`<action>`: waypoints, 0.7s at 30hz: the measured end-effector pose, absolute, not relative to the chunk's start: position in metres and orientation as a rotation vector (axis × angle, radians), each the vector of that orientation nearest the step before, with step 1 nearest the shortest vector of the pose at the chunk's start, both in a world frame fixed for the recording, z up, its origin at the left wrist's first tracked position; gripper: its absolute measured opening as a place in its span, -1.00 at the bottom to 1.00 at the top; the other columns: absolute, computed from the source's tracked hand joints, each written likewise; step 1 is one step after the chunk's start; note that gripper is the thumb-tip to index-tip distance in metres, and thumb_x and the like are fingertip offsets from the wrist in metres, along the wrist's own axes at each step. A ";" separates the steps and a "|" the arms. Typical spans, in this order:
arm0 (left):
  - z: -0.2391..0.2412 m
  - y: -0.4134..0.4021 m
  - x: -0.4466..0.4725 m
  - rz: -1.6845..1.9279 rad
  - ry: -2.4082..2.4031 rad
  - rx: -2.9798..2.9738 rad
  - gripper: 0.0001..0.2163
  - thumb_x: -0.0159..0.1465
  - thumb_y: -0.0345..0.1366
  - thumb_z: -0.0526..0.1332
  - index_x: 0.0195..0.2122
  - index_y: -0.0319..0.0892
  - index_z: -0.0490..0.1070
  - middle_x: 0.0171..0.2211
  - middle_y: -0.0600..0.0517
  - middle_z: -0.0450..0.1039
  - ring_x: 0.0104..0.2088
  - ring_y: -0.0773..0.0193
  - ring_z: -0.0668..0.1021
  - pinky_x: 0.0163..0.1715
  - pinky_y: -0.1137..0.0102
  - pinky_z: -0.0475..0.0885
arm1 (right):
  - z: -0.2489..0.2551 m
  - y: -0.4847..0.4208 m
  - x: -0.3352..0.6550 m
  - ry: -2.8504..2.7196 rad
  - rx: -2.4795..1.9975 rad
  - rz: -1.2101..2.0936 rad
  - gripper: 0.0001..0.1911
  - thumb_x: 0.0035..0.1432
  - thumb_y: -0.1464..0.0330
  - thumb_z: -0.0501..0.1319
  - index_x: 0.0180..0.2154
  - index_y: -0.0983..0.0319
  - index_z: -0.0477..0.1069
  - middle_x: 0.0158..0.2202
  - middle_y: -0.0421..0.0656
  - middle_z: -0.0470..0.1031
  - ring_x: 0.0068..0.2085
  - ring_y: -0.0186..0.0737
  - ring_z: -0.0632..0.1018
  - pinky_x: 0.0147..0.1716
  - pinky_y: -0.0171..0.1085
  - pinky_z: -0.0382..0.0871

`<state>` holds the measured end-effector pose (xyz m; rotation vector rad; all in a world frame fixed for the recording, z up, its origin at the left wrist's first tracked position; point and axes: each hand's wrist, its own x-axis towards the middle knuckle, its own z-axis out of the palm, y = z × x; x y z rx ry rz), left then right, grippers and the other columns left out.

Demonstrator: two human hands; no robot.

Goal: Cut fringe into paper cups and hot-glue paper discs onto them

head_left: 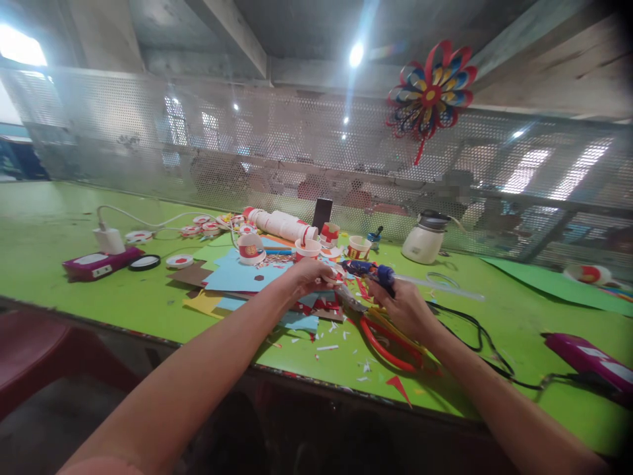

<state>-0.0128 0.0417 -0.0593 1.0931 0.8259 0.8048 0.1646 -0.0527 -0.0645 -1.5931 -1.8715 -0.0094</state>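
Note:
My right hand (403, 307) is wrapped around a blue hot glue gun (370, 270), with a long clear glue stick (452, 290) poking out of its back. The gun's nozzle points left, close to my left hand (312, 276). Between the fingers of that hand is a small red and white paper piece (337, 273), its exact shape partly hidden. Beneath both hands lie scissors (383, 346) with red handles. Just beyond my left hand stands a paper cup (307, 249), and blue paper sheets (240, 278) spread out to its left.
Paper scraps (326, 348) litter the green table (39, 244). Farther back are a roll of stacked paper cups (281, 224), a phone (322, 214) and a white kettle (423, 241). A black cable (477, 323) runs toward a purple power strip (591, 359). Another purple strip (101, 264) sits left.

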 end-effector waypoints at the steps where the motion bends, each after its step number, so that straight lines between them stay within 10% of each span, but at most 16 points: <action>1: -0.060 0.042 -0.013 0.807 0.828 1.092 -0.83 0.01 -0.67 0.14 -0.63 -0.34 0.31 -0.67 0.01 0.36 -0.62 0.41 0.46 -0.62 0.56 0.39 | -0.064 -0.053 0.165 -1.876 -1.594 -0.014 -0.61 0.19 0.14 -0.01 -0.51 0.25 0.34 -0.59 -0.14 0.44 -0.54 -0.24 0.38 -0.54 -0.28 0.23; 21: -0.059 0.043 -0.013 0.807 0.832 1.088 -0.83 0.03 -0.66 0.14 -0.63 -0.34 0.29 -0.65 0.04 0.34 -0.60 0.45 0.44 -0.55 0.54 0.39 | -0.069 -0.052 0.162 -1.905 -1.653 -0.067 -0.61 0.19 0.14 -0.03 -0.50 0.26 0.32 -0.59 -0.15 0.36 -0.57 -0.29 0.28 -0.57 -0.31 0.15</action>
